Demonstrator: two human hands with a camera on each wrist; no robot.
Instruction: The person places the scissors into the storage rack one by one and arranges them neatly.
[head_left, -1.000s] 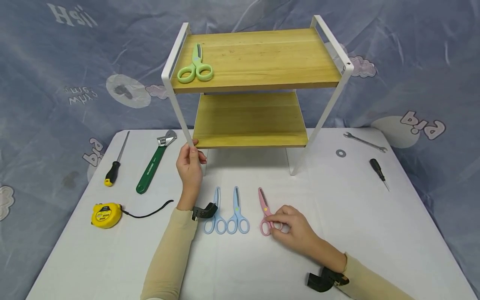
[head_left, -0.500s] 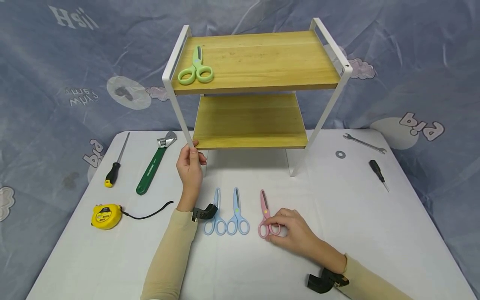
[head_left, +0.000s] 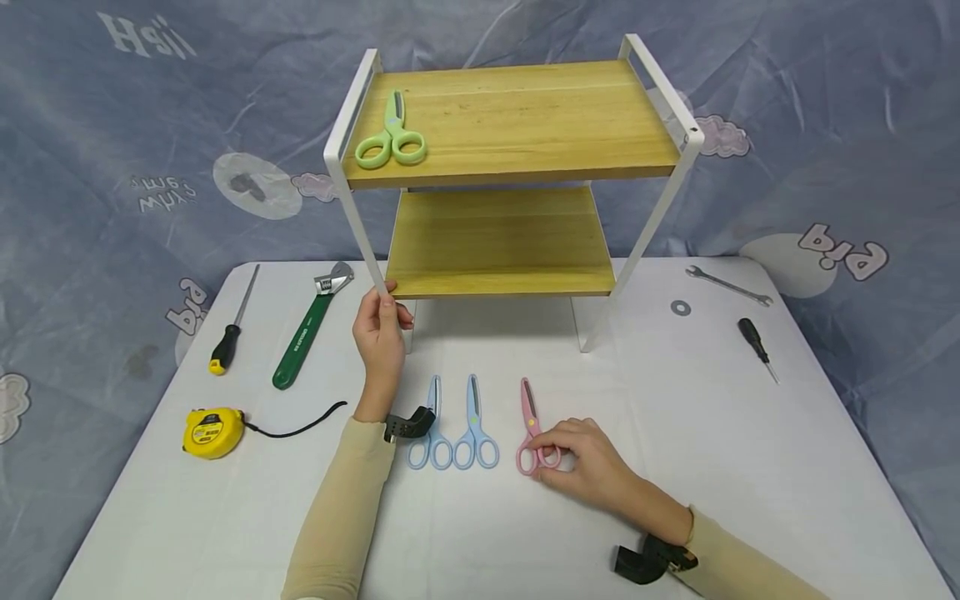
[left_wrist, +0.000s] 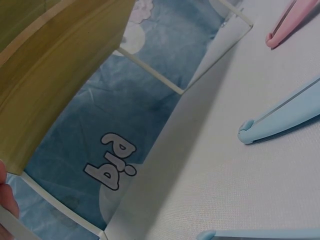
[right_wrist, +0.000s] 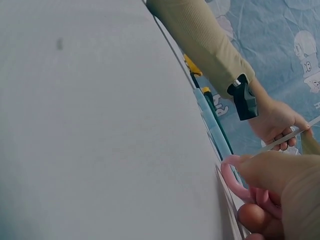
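Observation:
In the head view my left hand (head_left: 381, 333) grips the front left leg of the white-framed wooden shelf (head_left: 495, 242), just at the lower board. My right hand (head_left: 588, 458) pinches the handle rings of the pink scissors (head_left: 529, 425), which lie on the white table with blades pointing away from me. To their left are two blue scissors: one (head_left: 474, 429) fully in sight, the other (head_left: 437, 446) partly covered by the left wrist camera. Green scissors (head_left: 392, 133) lie at the left end of the top board. The right wrist view shows thumb and fingers around a pink ring (right_wrist: 231, 175).
Left on the table (head_left: 150, 517) lie a screwdriver (head_left: 228, 337), a green-handled adjustable wrench (head_left: 303, 337) and a yellow tape measure (head_left: 213, 432) with a black strap. To the right are a wrench (head_left: 731, 286), a washer (head_left: 681, 307) and a small screwdriver (head_left: 756, 342). A printed cloth hangs behind.
The pink scissors have shifted slightly toward me and turned straighter under my right hand's fingers. My left hand stays on the shelf leg.

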